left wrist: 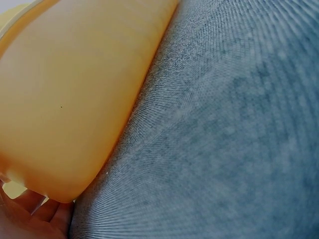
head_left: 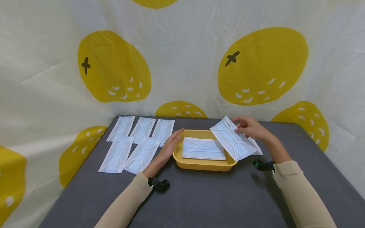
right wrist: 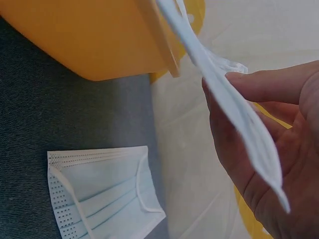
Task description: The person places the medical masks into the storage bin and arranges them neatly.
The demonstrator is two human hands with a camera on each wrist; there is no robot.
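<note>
A yellow tray (head_left: 203, 164) sits mid-table with one pale blue face mask (head_left: 203, 148) lying flat in it. My right hand (head_left: 247, 127) pinches a second face mask (head_left: 233, 138) by its far edge, holding it tilted over the tray's right rim. In the right wrist view this held mask (right wrist: 234, 109) runs edge-on between thumb and fingers (right wrist: 279, 84). My left hand (head_left: 170, 143) lies with straight fingers against the tray's left wall; the left wrist view shows that wall (left wrist: 75, 99) close up and fingertips (left wrist: 30, 214) beneath it.
Several more masks (head_left: 137, 141) lie in rows on the grey table (head_left: 205, 199) left of the tray. Another mask (right wrist: 104, 191) lies on the table right of the tray, partly under the held one. A lemon-print cloth (head_left: 182, 63) backs the table.
</note>
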